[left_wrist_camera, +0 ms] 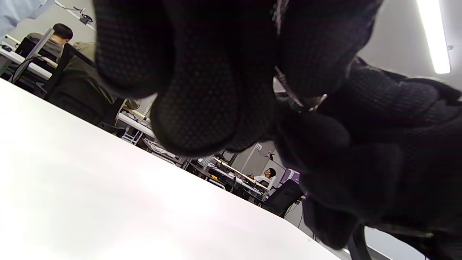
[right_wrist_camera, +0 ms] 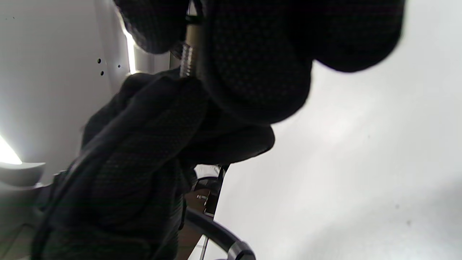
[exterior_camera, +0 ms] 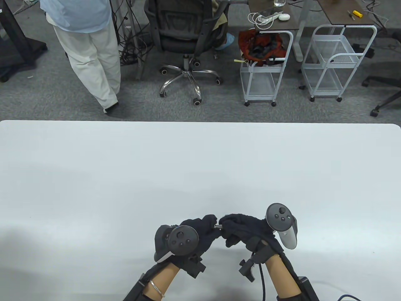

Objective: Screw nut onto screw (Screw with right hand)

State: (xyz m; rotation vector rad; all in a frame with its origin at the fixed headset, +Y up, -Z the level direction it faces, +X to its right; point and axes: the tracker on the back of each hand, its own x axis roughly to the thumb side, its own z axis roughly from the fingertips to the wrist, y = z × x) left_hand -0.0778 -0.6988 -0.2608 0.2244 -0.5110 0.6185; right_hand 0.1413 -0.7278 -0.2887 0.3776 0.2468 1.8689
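Note:
Both gloved hands meet fingertip to fingertip low over the near middle of the white table [exterior_camera: 200, 163]. My left hand [exterior_camera: 212, 224] grips a small metal screw [exterior_camera: 216, 226], whose threaded shaft sticks out to the right. My right hand [exterior_camera: 225, 224] pinches what looks like the nut [exterior_camera: 220, 226] at the end of the shaft. In the right wrist view the thread [right_wrist_camera: 187, 61] runs from my right fingers [right_wrist_camera: 252, 65] into the left glove. In the left wrist view the thread [left_wrist_camera: 288, 90] and a shiny bit of the nut [left_wrist_camera: 319, 101] show between the fingers. Gloves hide the screw head.
Beyond the table's far edge stand an office chair [exterior_camera: 184, 34], two white wire carts [exterior_camera: 266, 72] and a person [exterior_camera: 87, 47]. A cable [exterior_camera: 261, 282] runs along my right forearm.

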